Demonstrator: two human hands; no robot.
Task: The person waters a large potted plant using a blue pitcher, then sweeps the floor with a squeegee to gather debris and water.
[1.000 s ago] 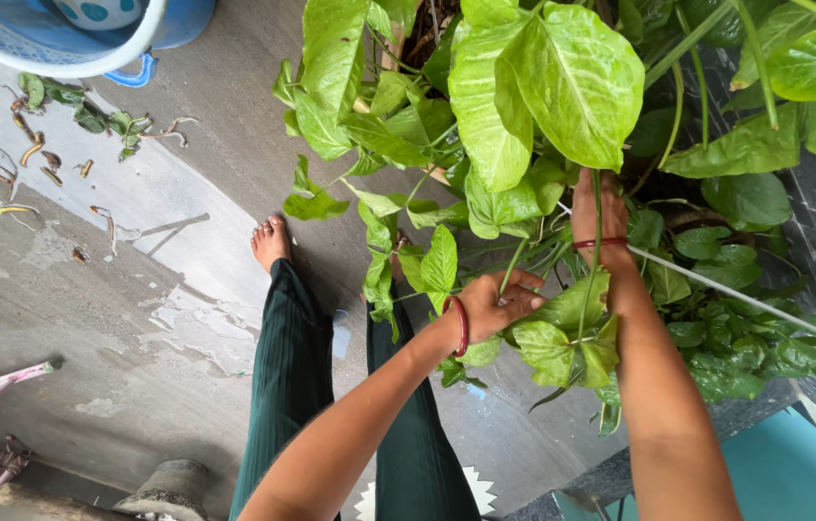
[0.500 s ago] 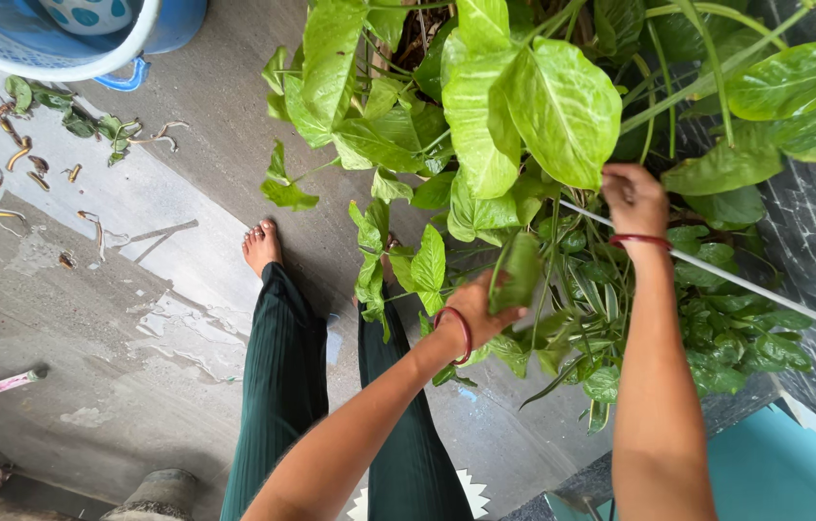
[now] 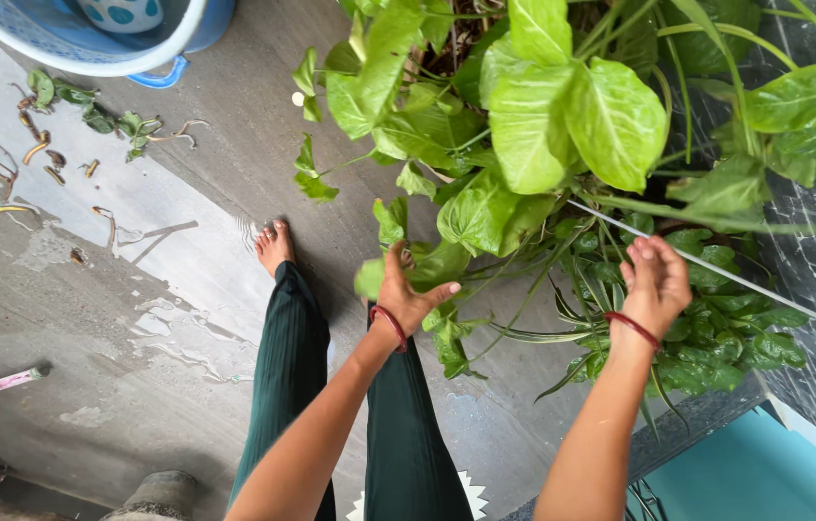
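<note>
I see glossy, smooth green leaves on the plant, far right. The floor looks like rough matt concrete with damp patches. My trousers are ribbed dark green cloth. The tub, far left, looks like smooth blue plastic.

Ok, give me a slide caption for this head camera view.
Left hand and right hand, fingers spread, reach into a leafy green plant above a wet concrete floor.

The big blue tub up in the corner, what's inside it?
Inside the blue tub sits a white container with teal dots, only partly in view. The picture's edge cuts the rest off, so anything else inside, and the tub's bottom, can't be seen.
</note>
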